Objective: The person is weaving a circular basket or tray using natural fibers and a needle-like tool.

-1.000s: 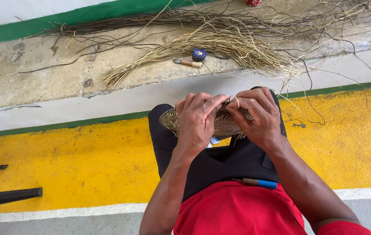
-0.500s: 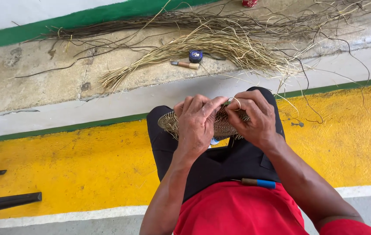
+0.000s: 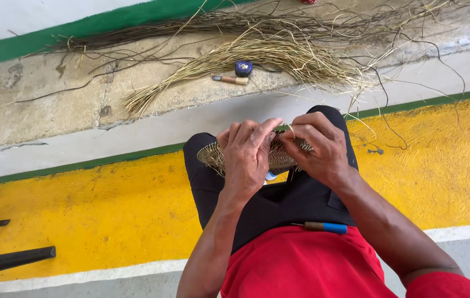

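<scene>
- one woven piece, a flat disc of pale fibre, lies over the knees on the black trousers; its long axis runs left to right across the lap, and its far-right edge shows past the fingers.
- two hands work on it. the left hand lies over the middle of the piece, fingers closed down on it, thumb side toward the right.
- the right hand pinches the right edge, fingertips tight together on the weave or a strand there; which of the two cannot be told.
- one tool with a brown and blue handle lies across the lap near the red shirt, its long axis left to right, blue end to the right.
- on the concrete step beyond the knees: one pale bundle of straw fanned out, loose ends toward the lower left, and one darker bundle behind it along the green stripe.
- one small blue-topped round thing and one wooden-handled knife lie just beside each other against the pale bundle; the knife lies left to right.
- two dark bars enter from the left edge over the yellow floor.
</scene>
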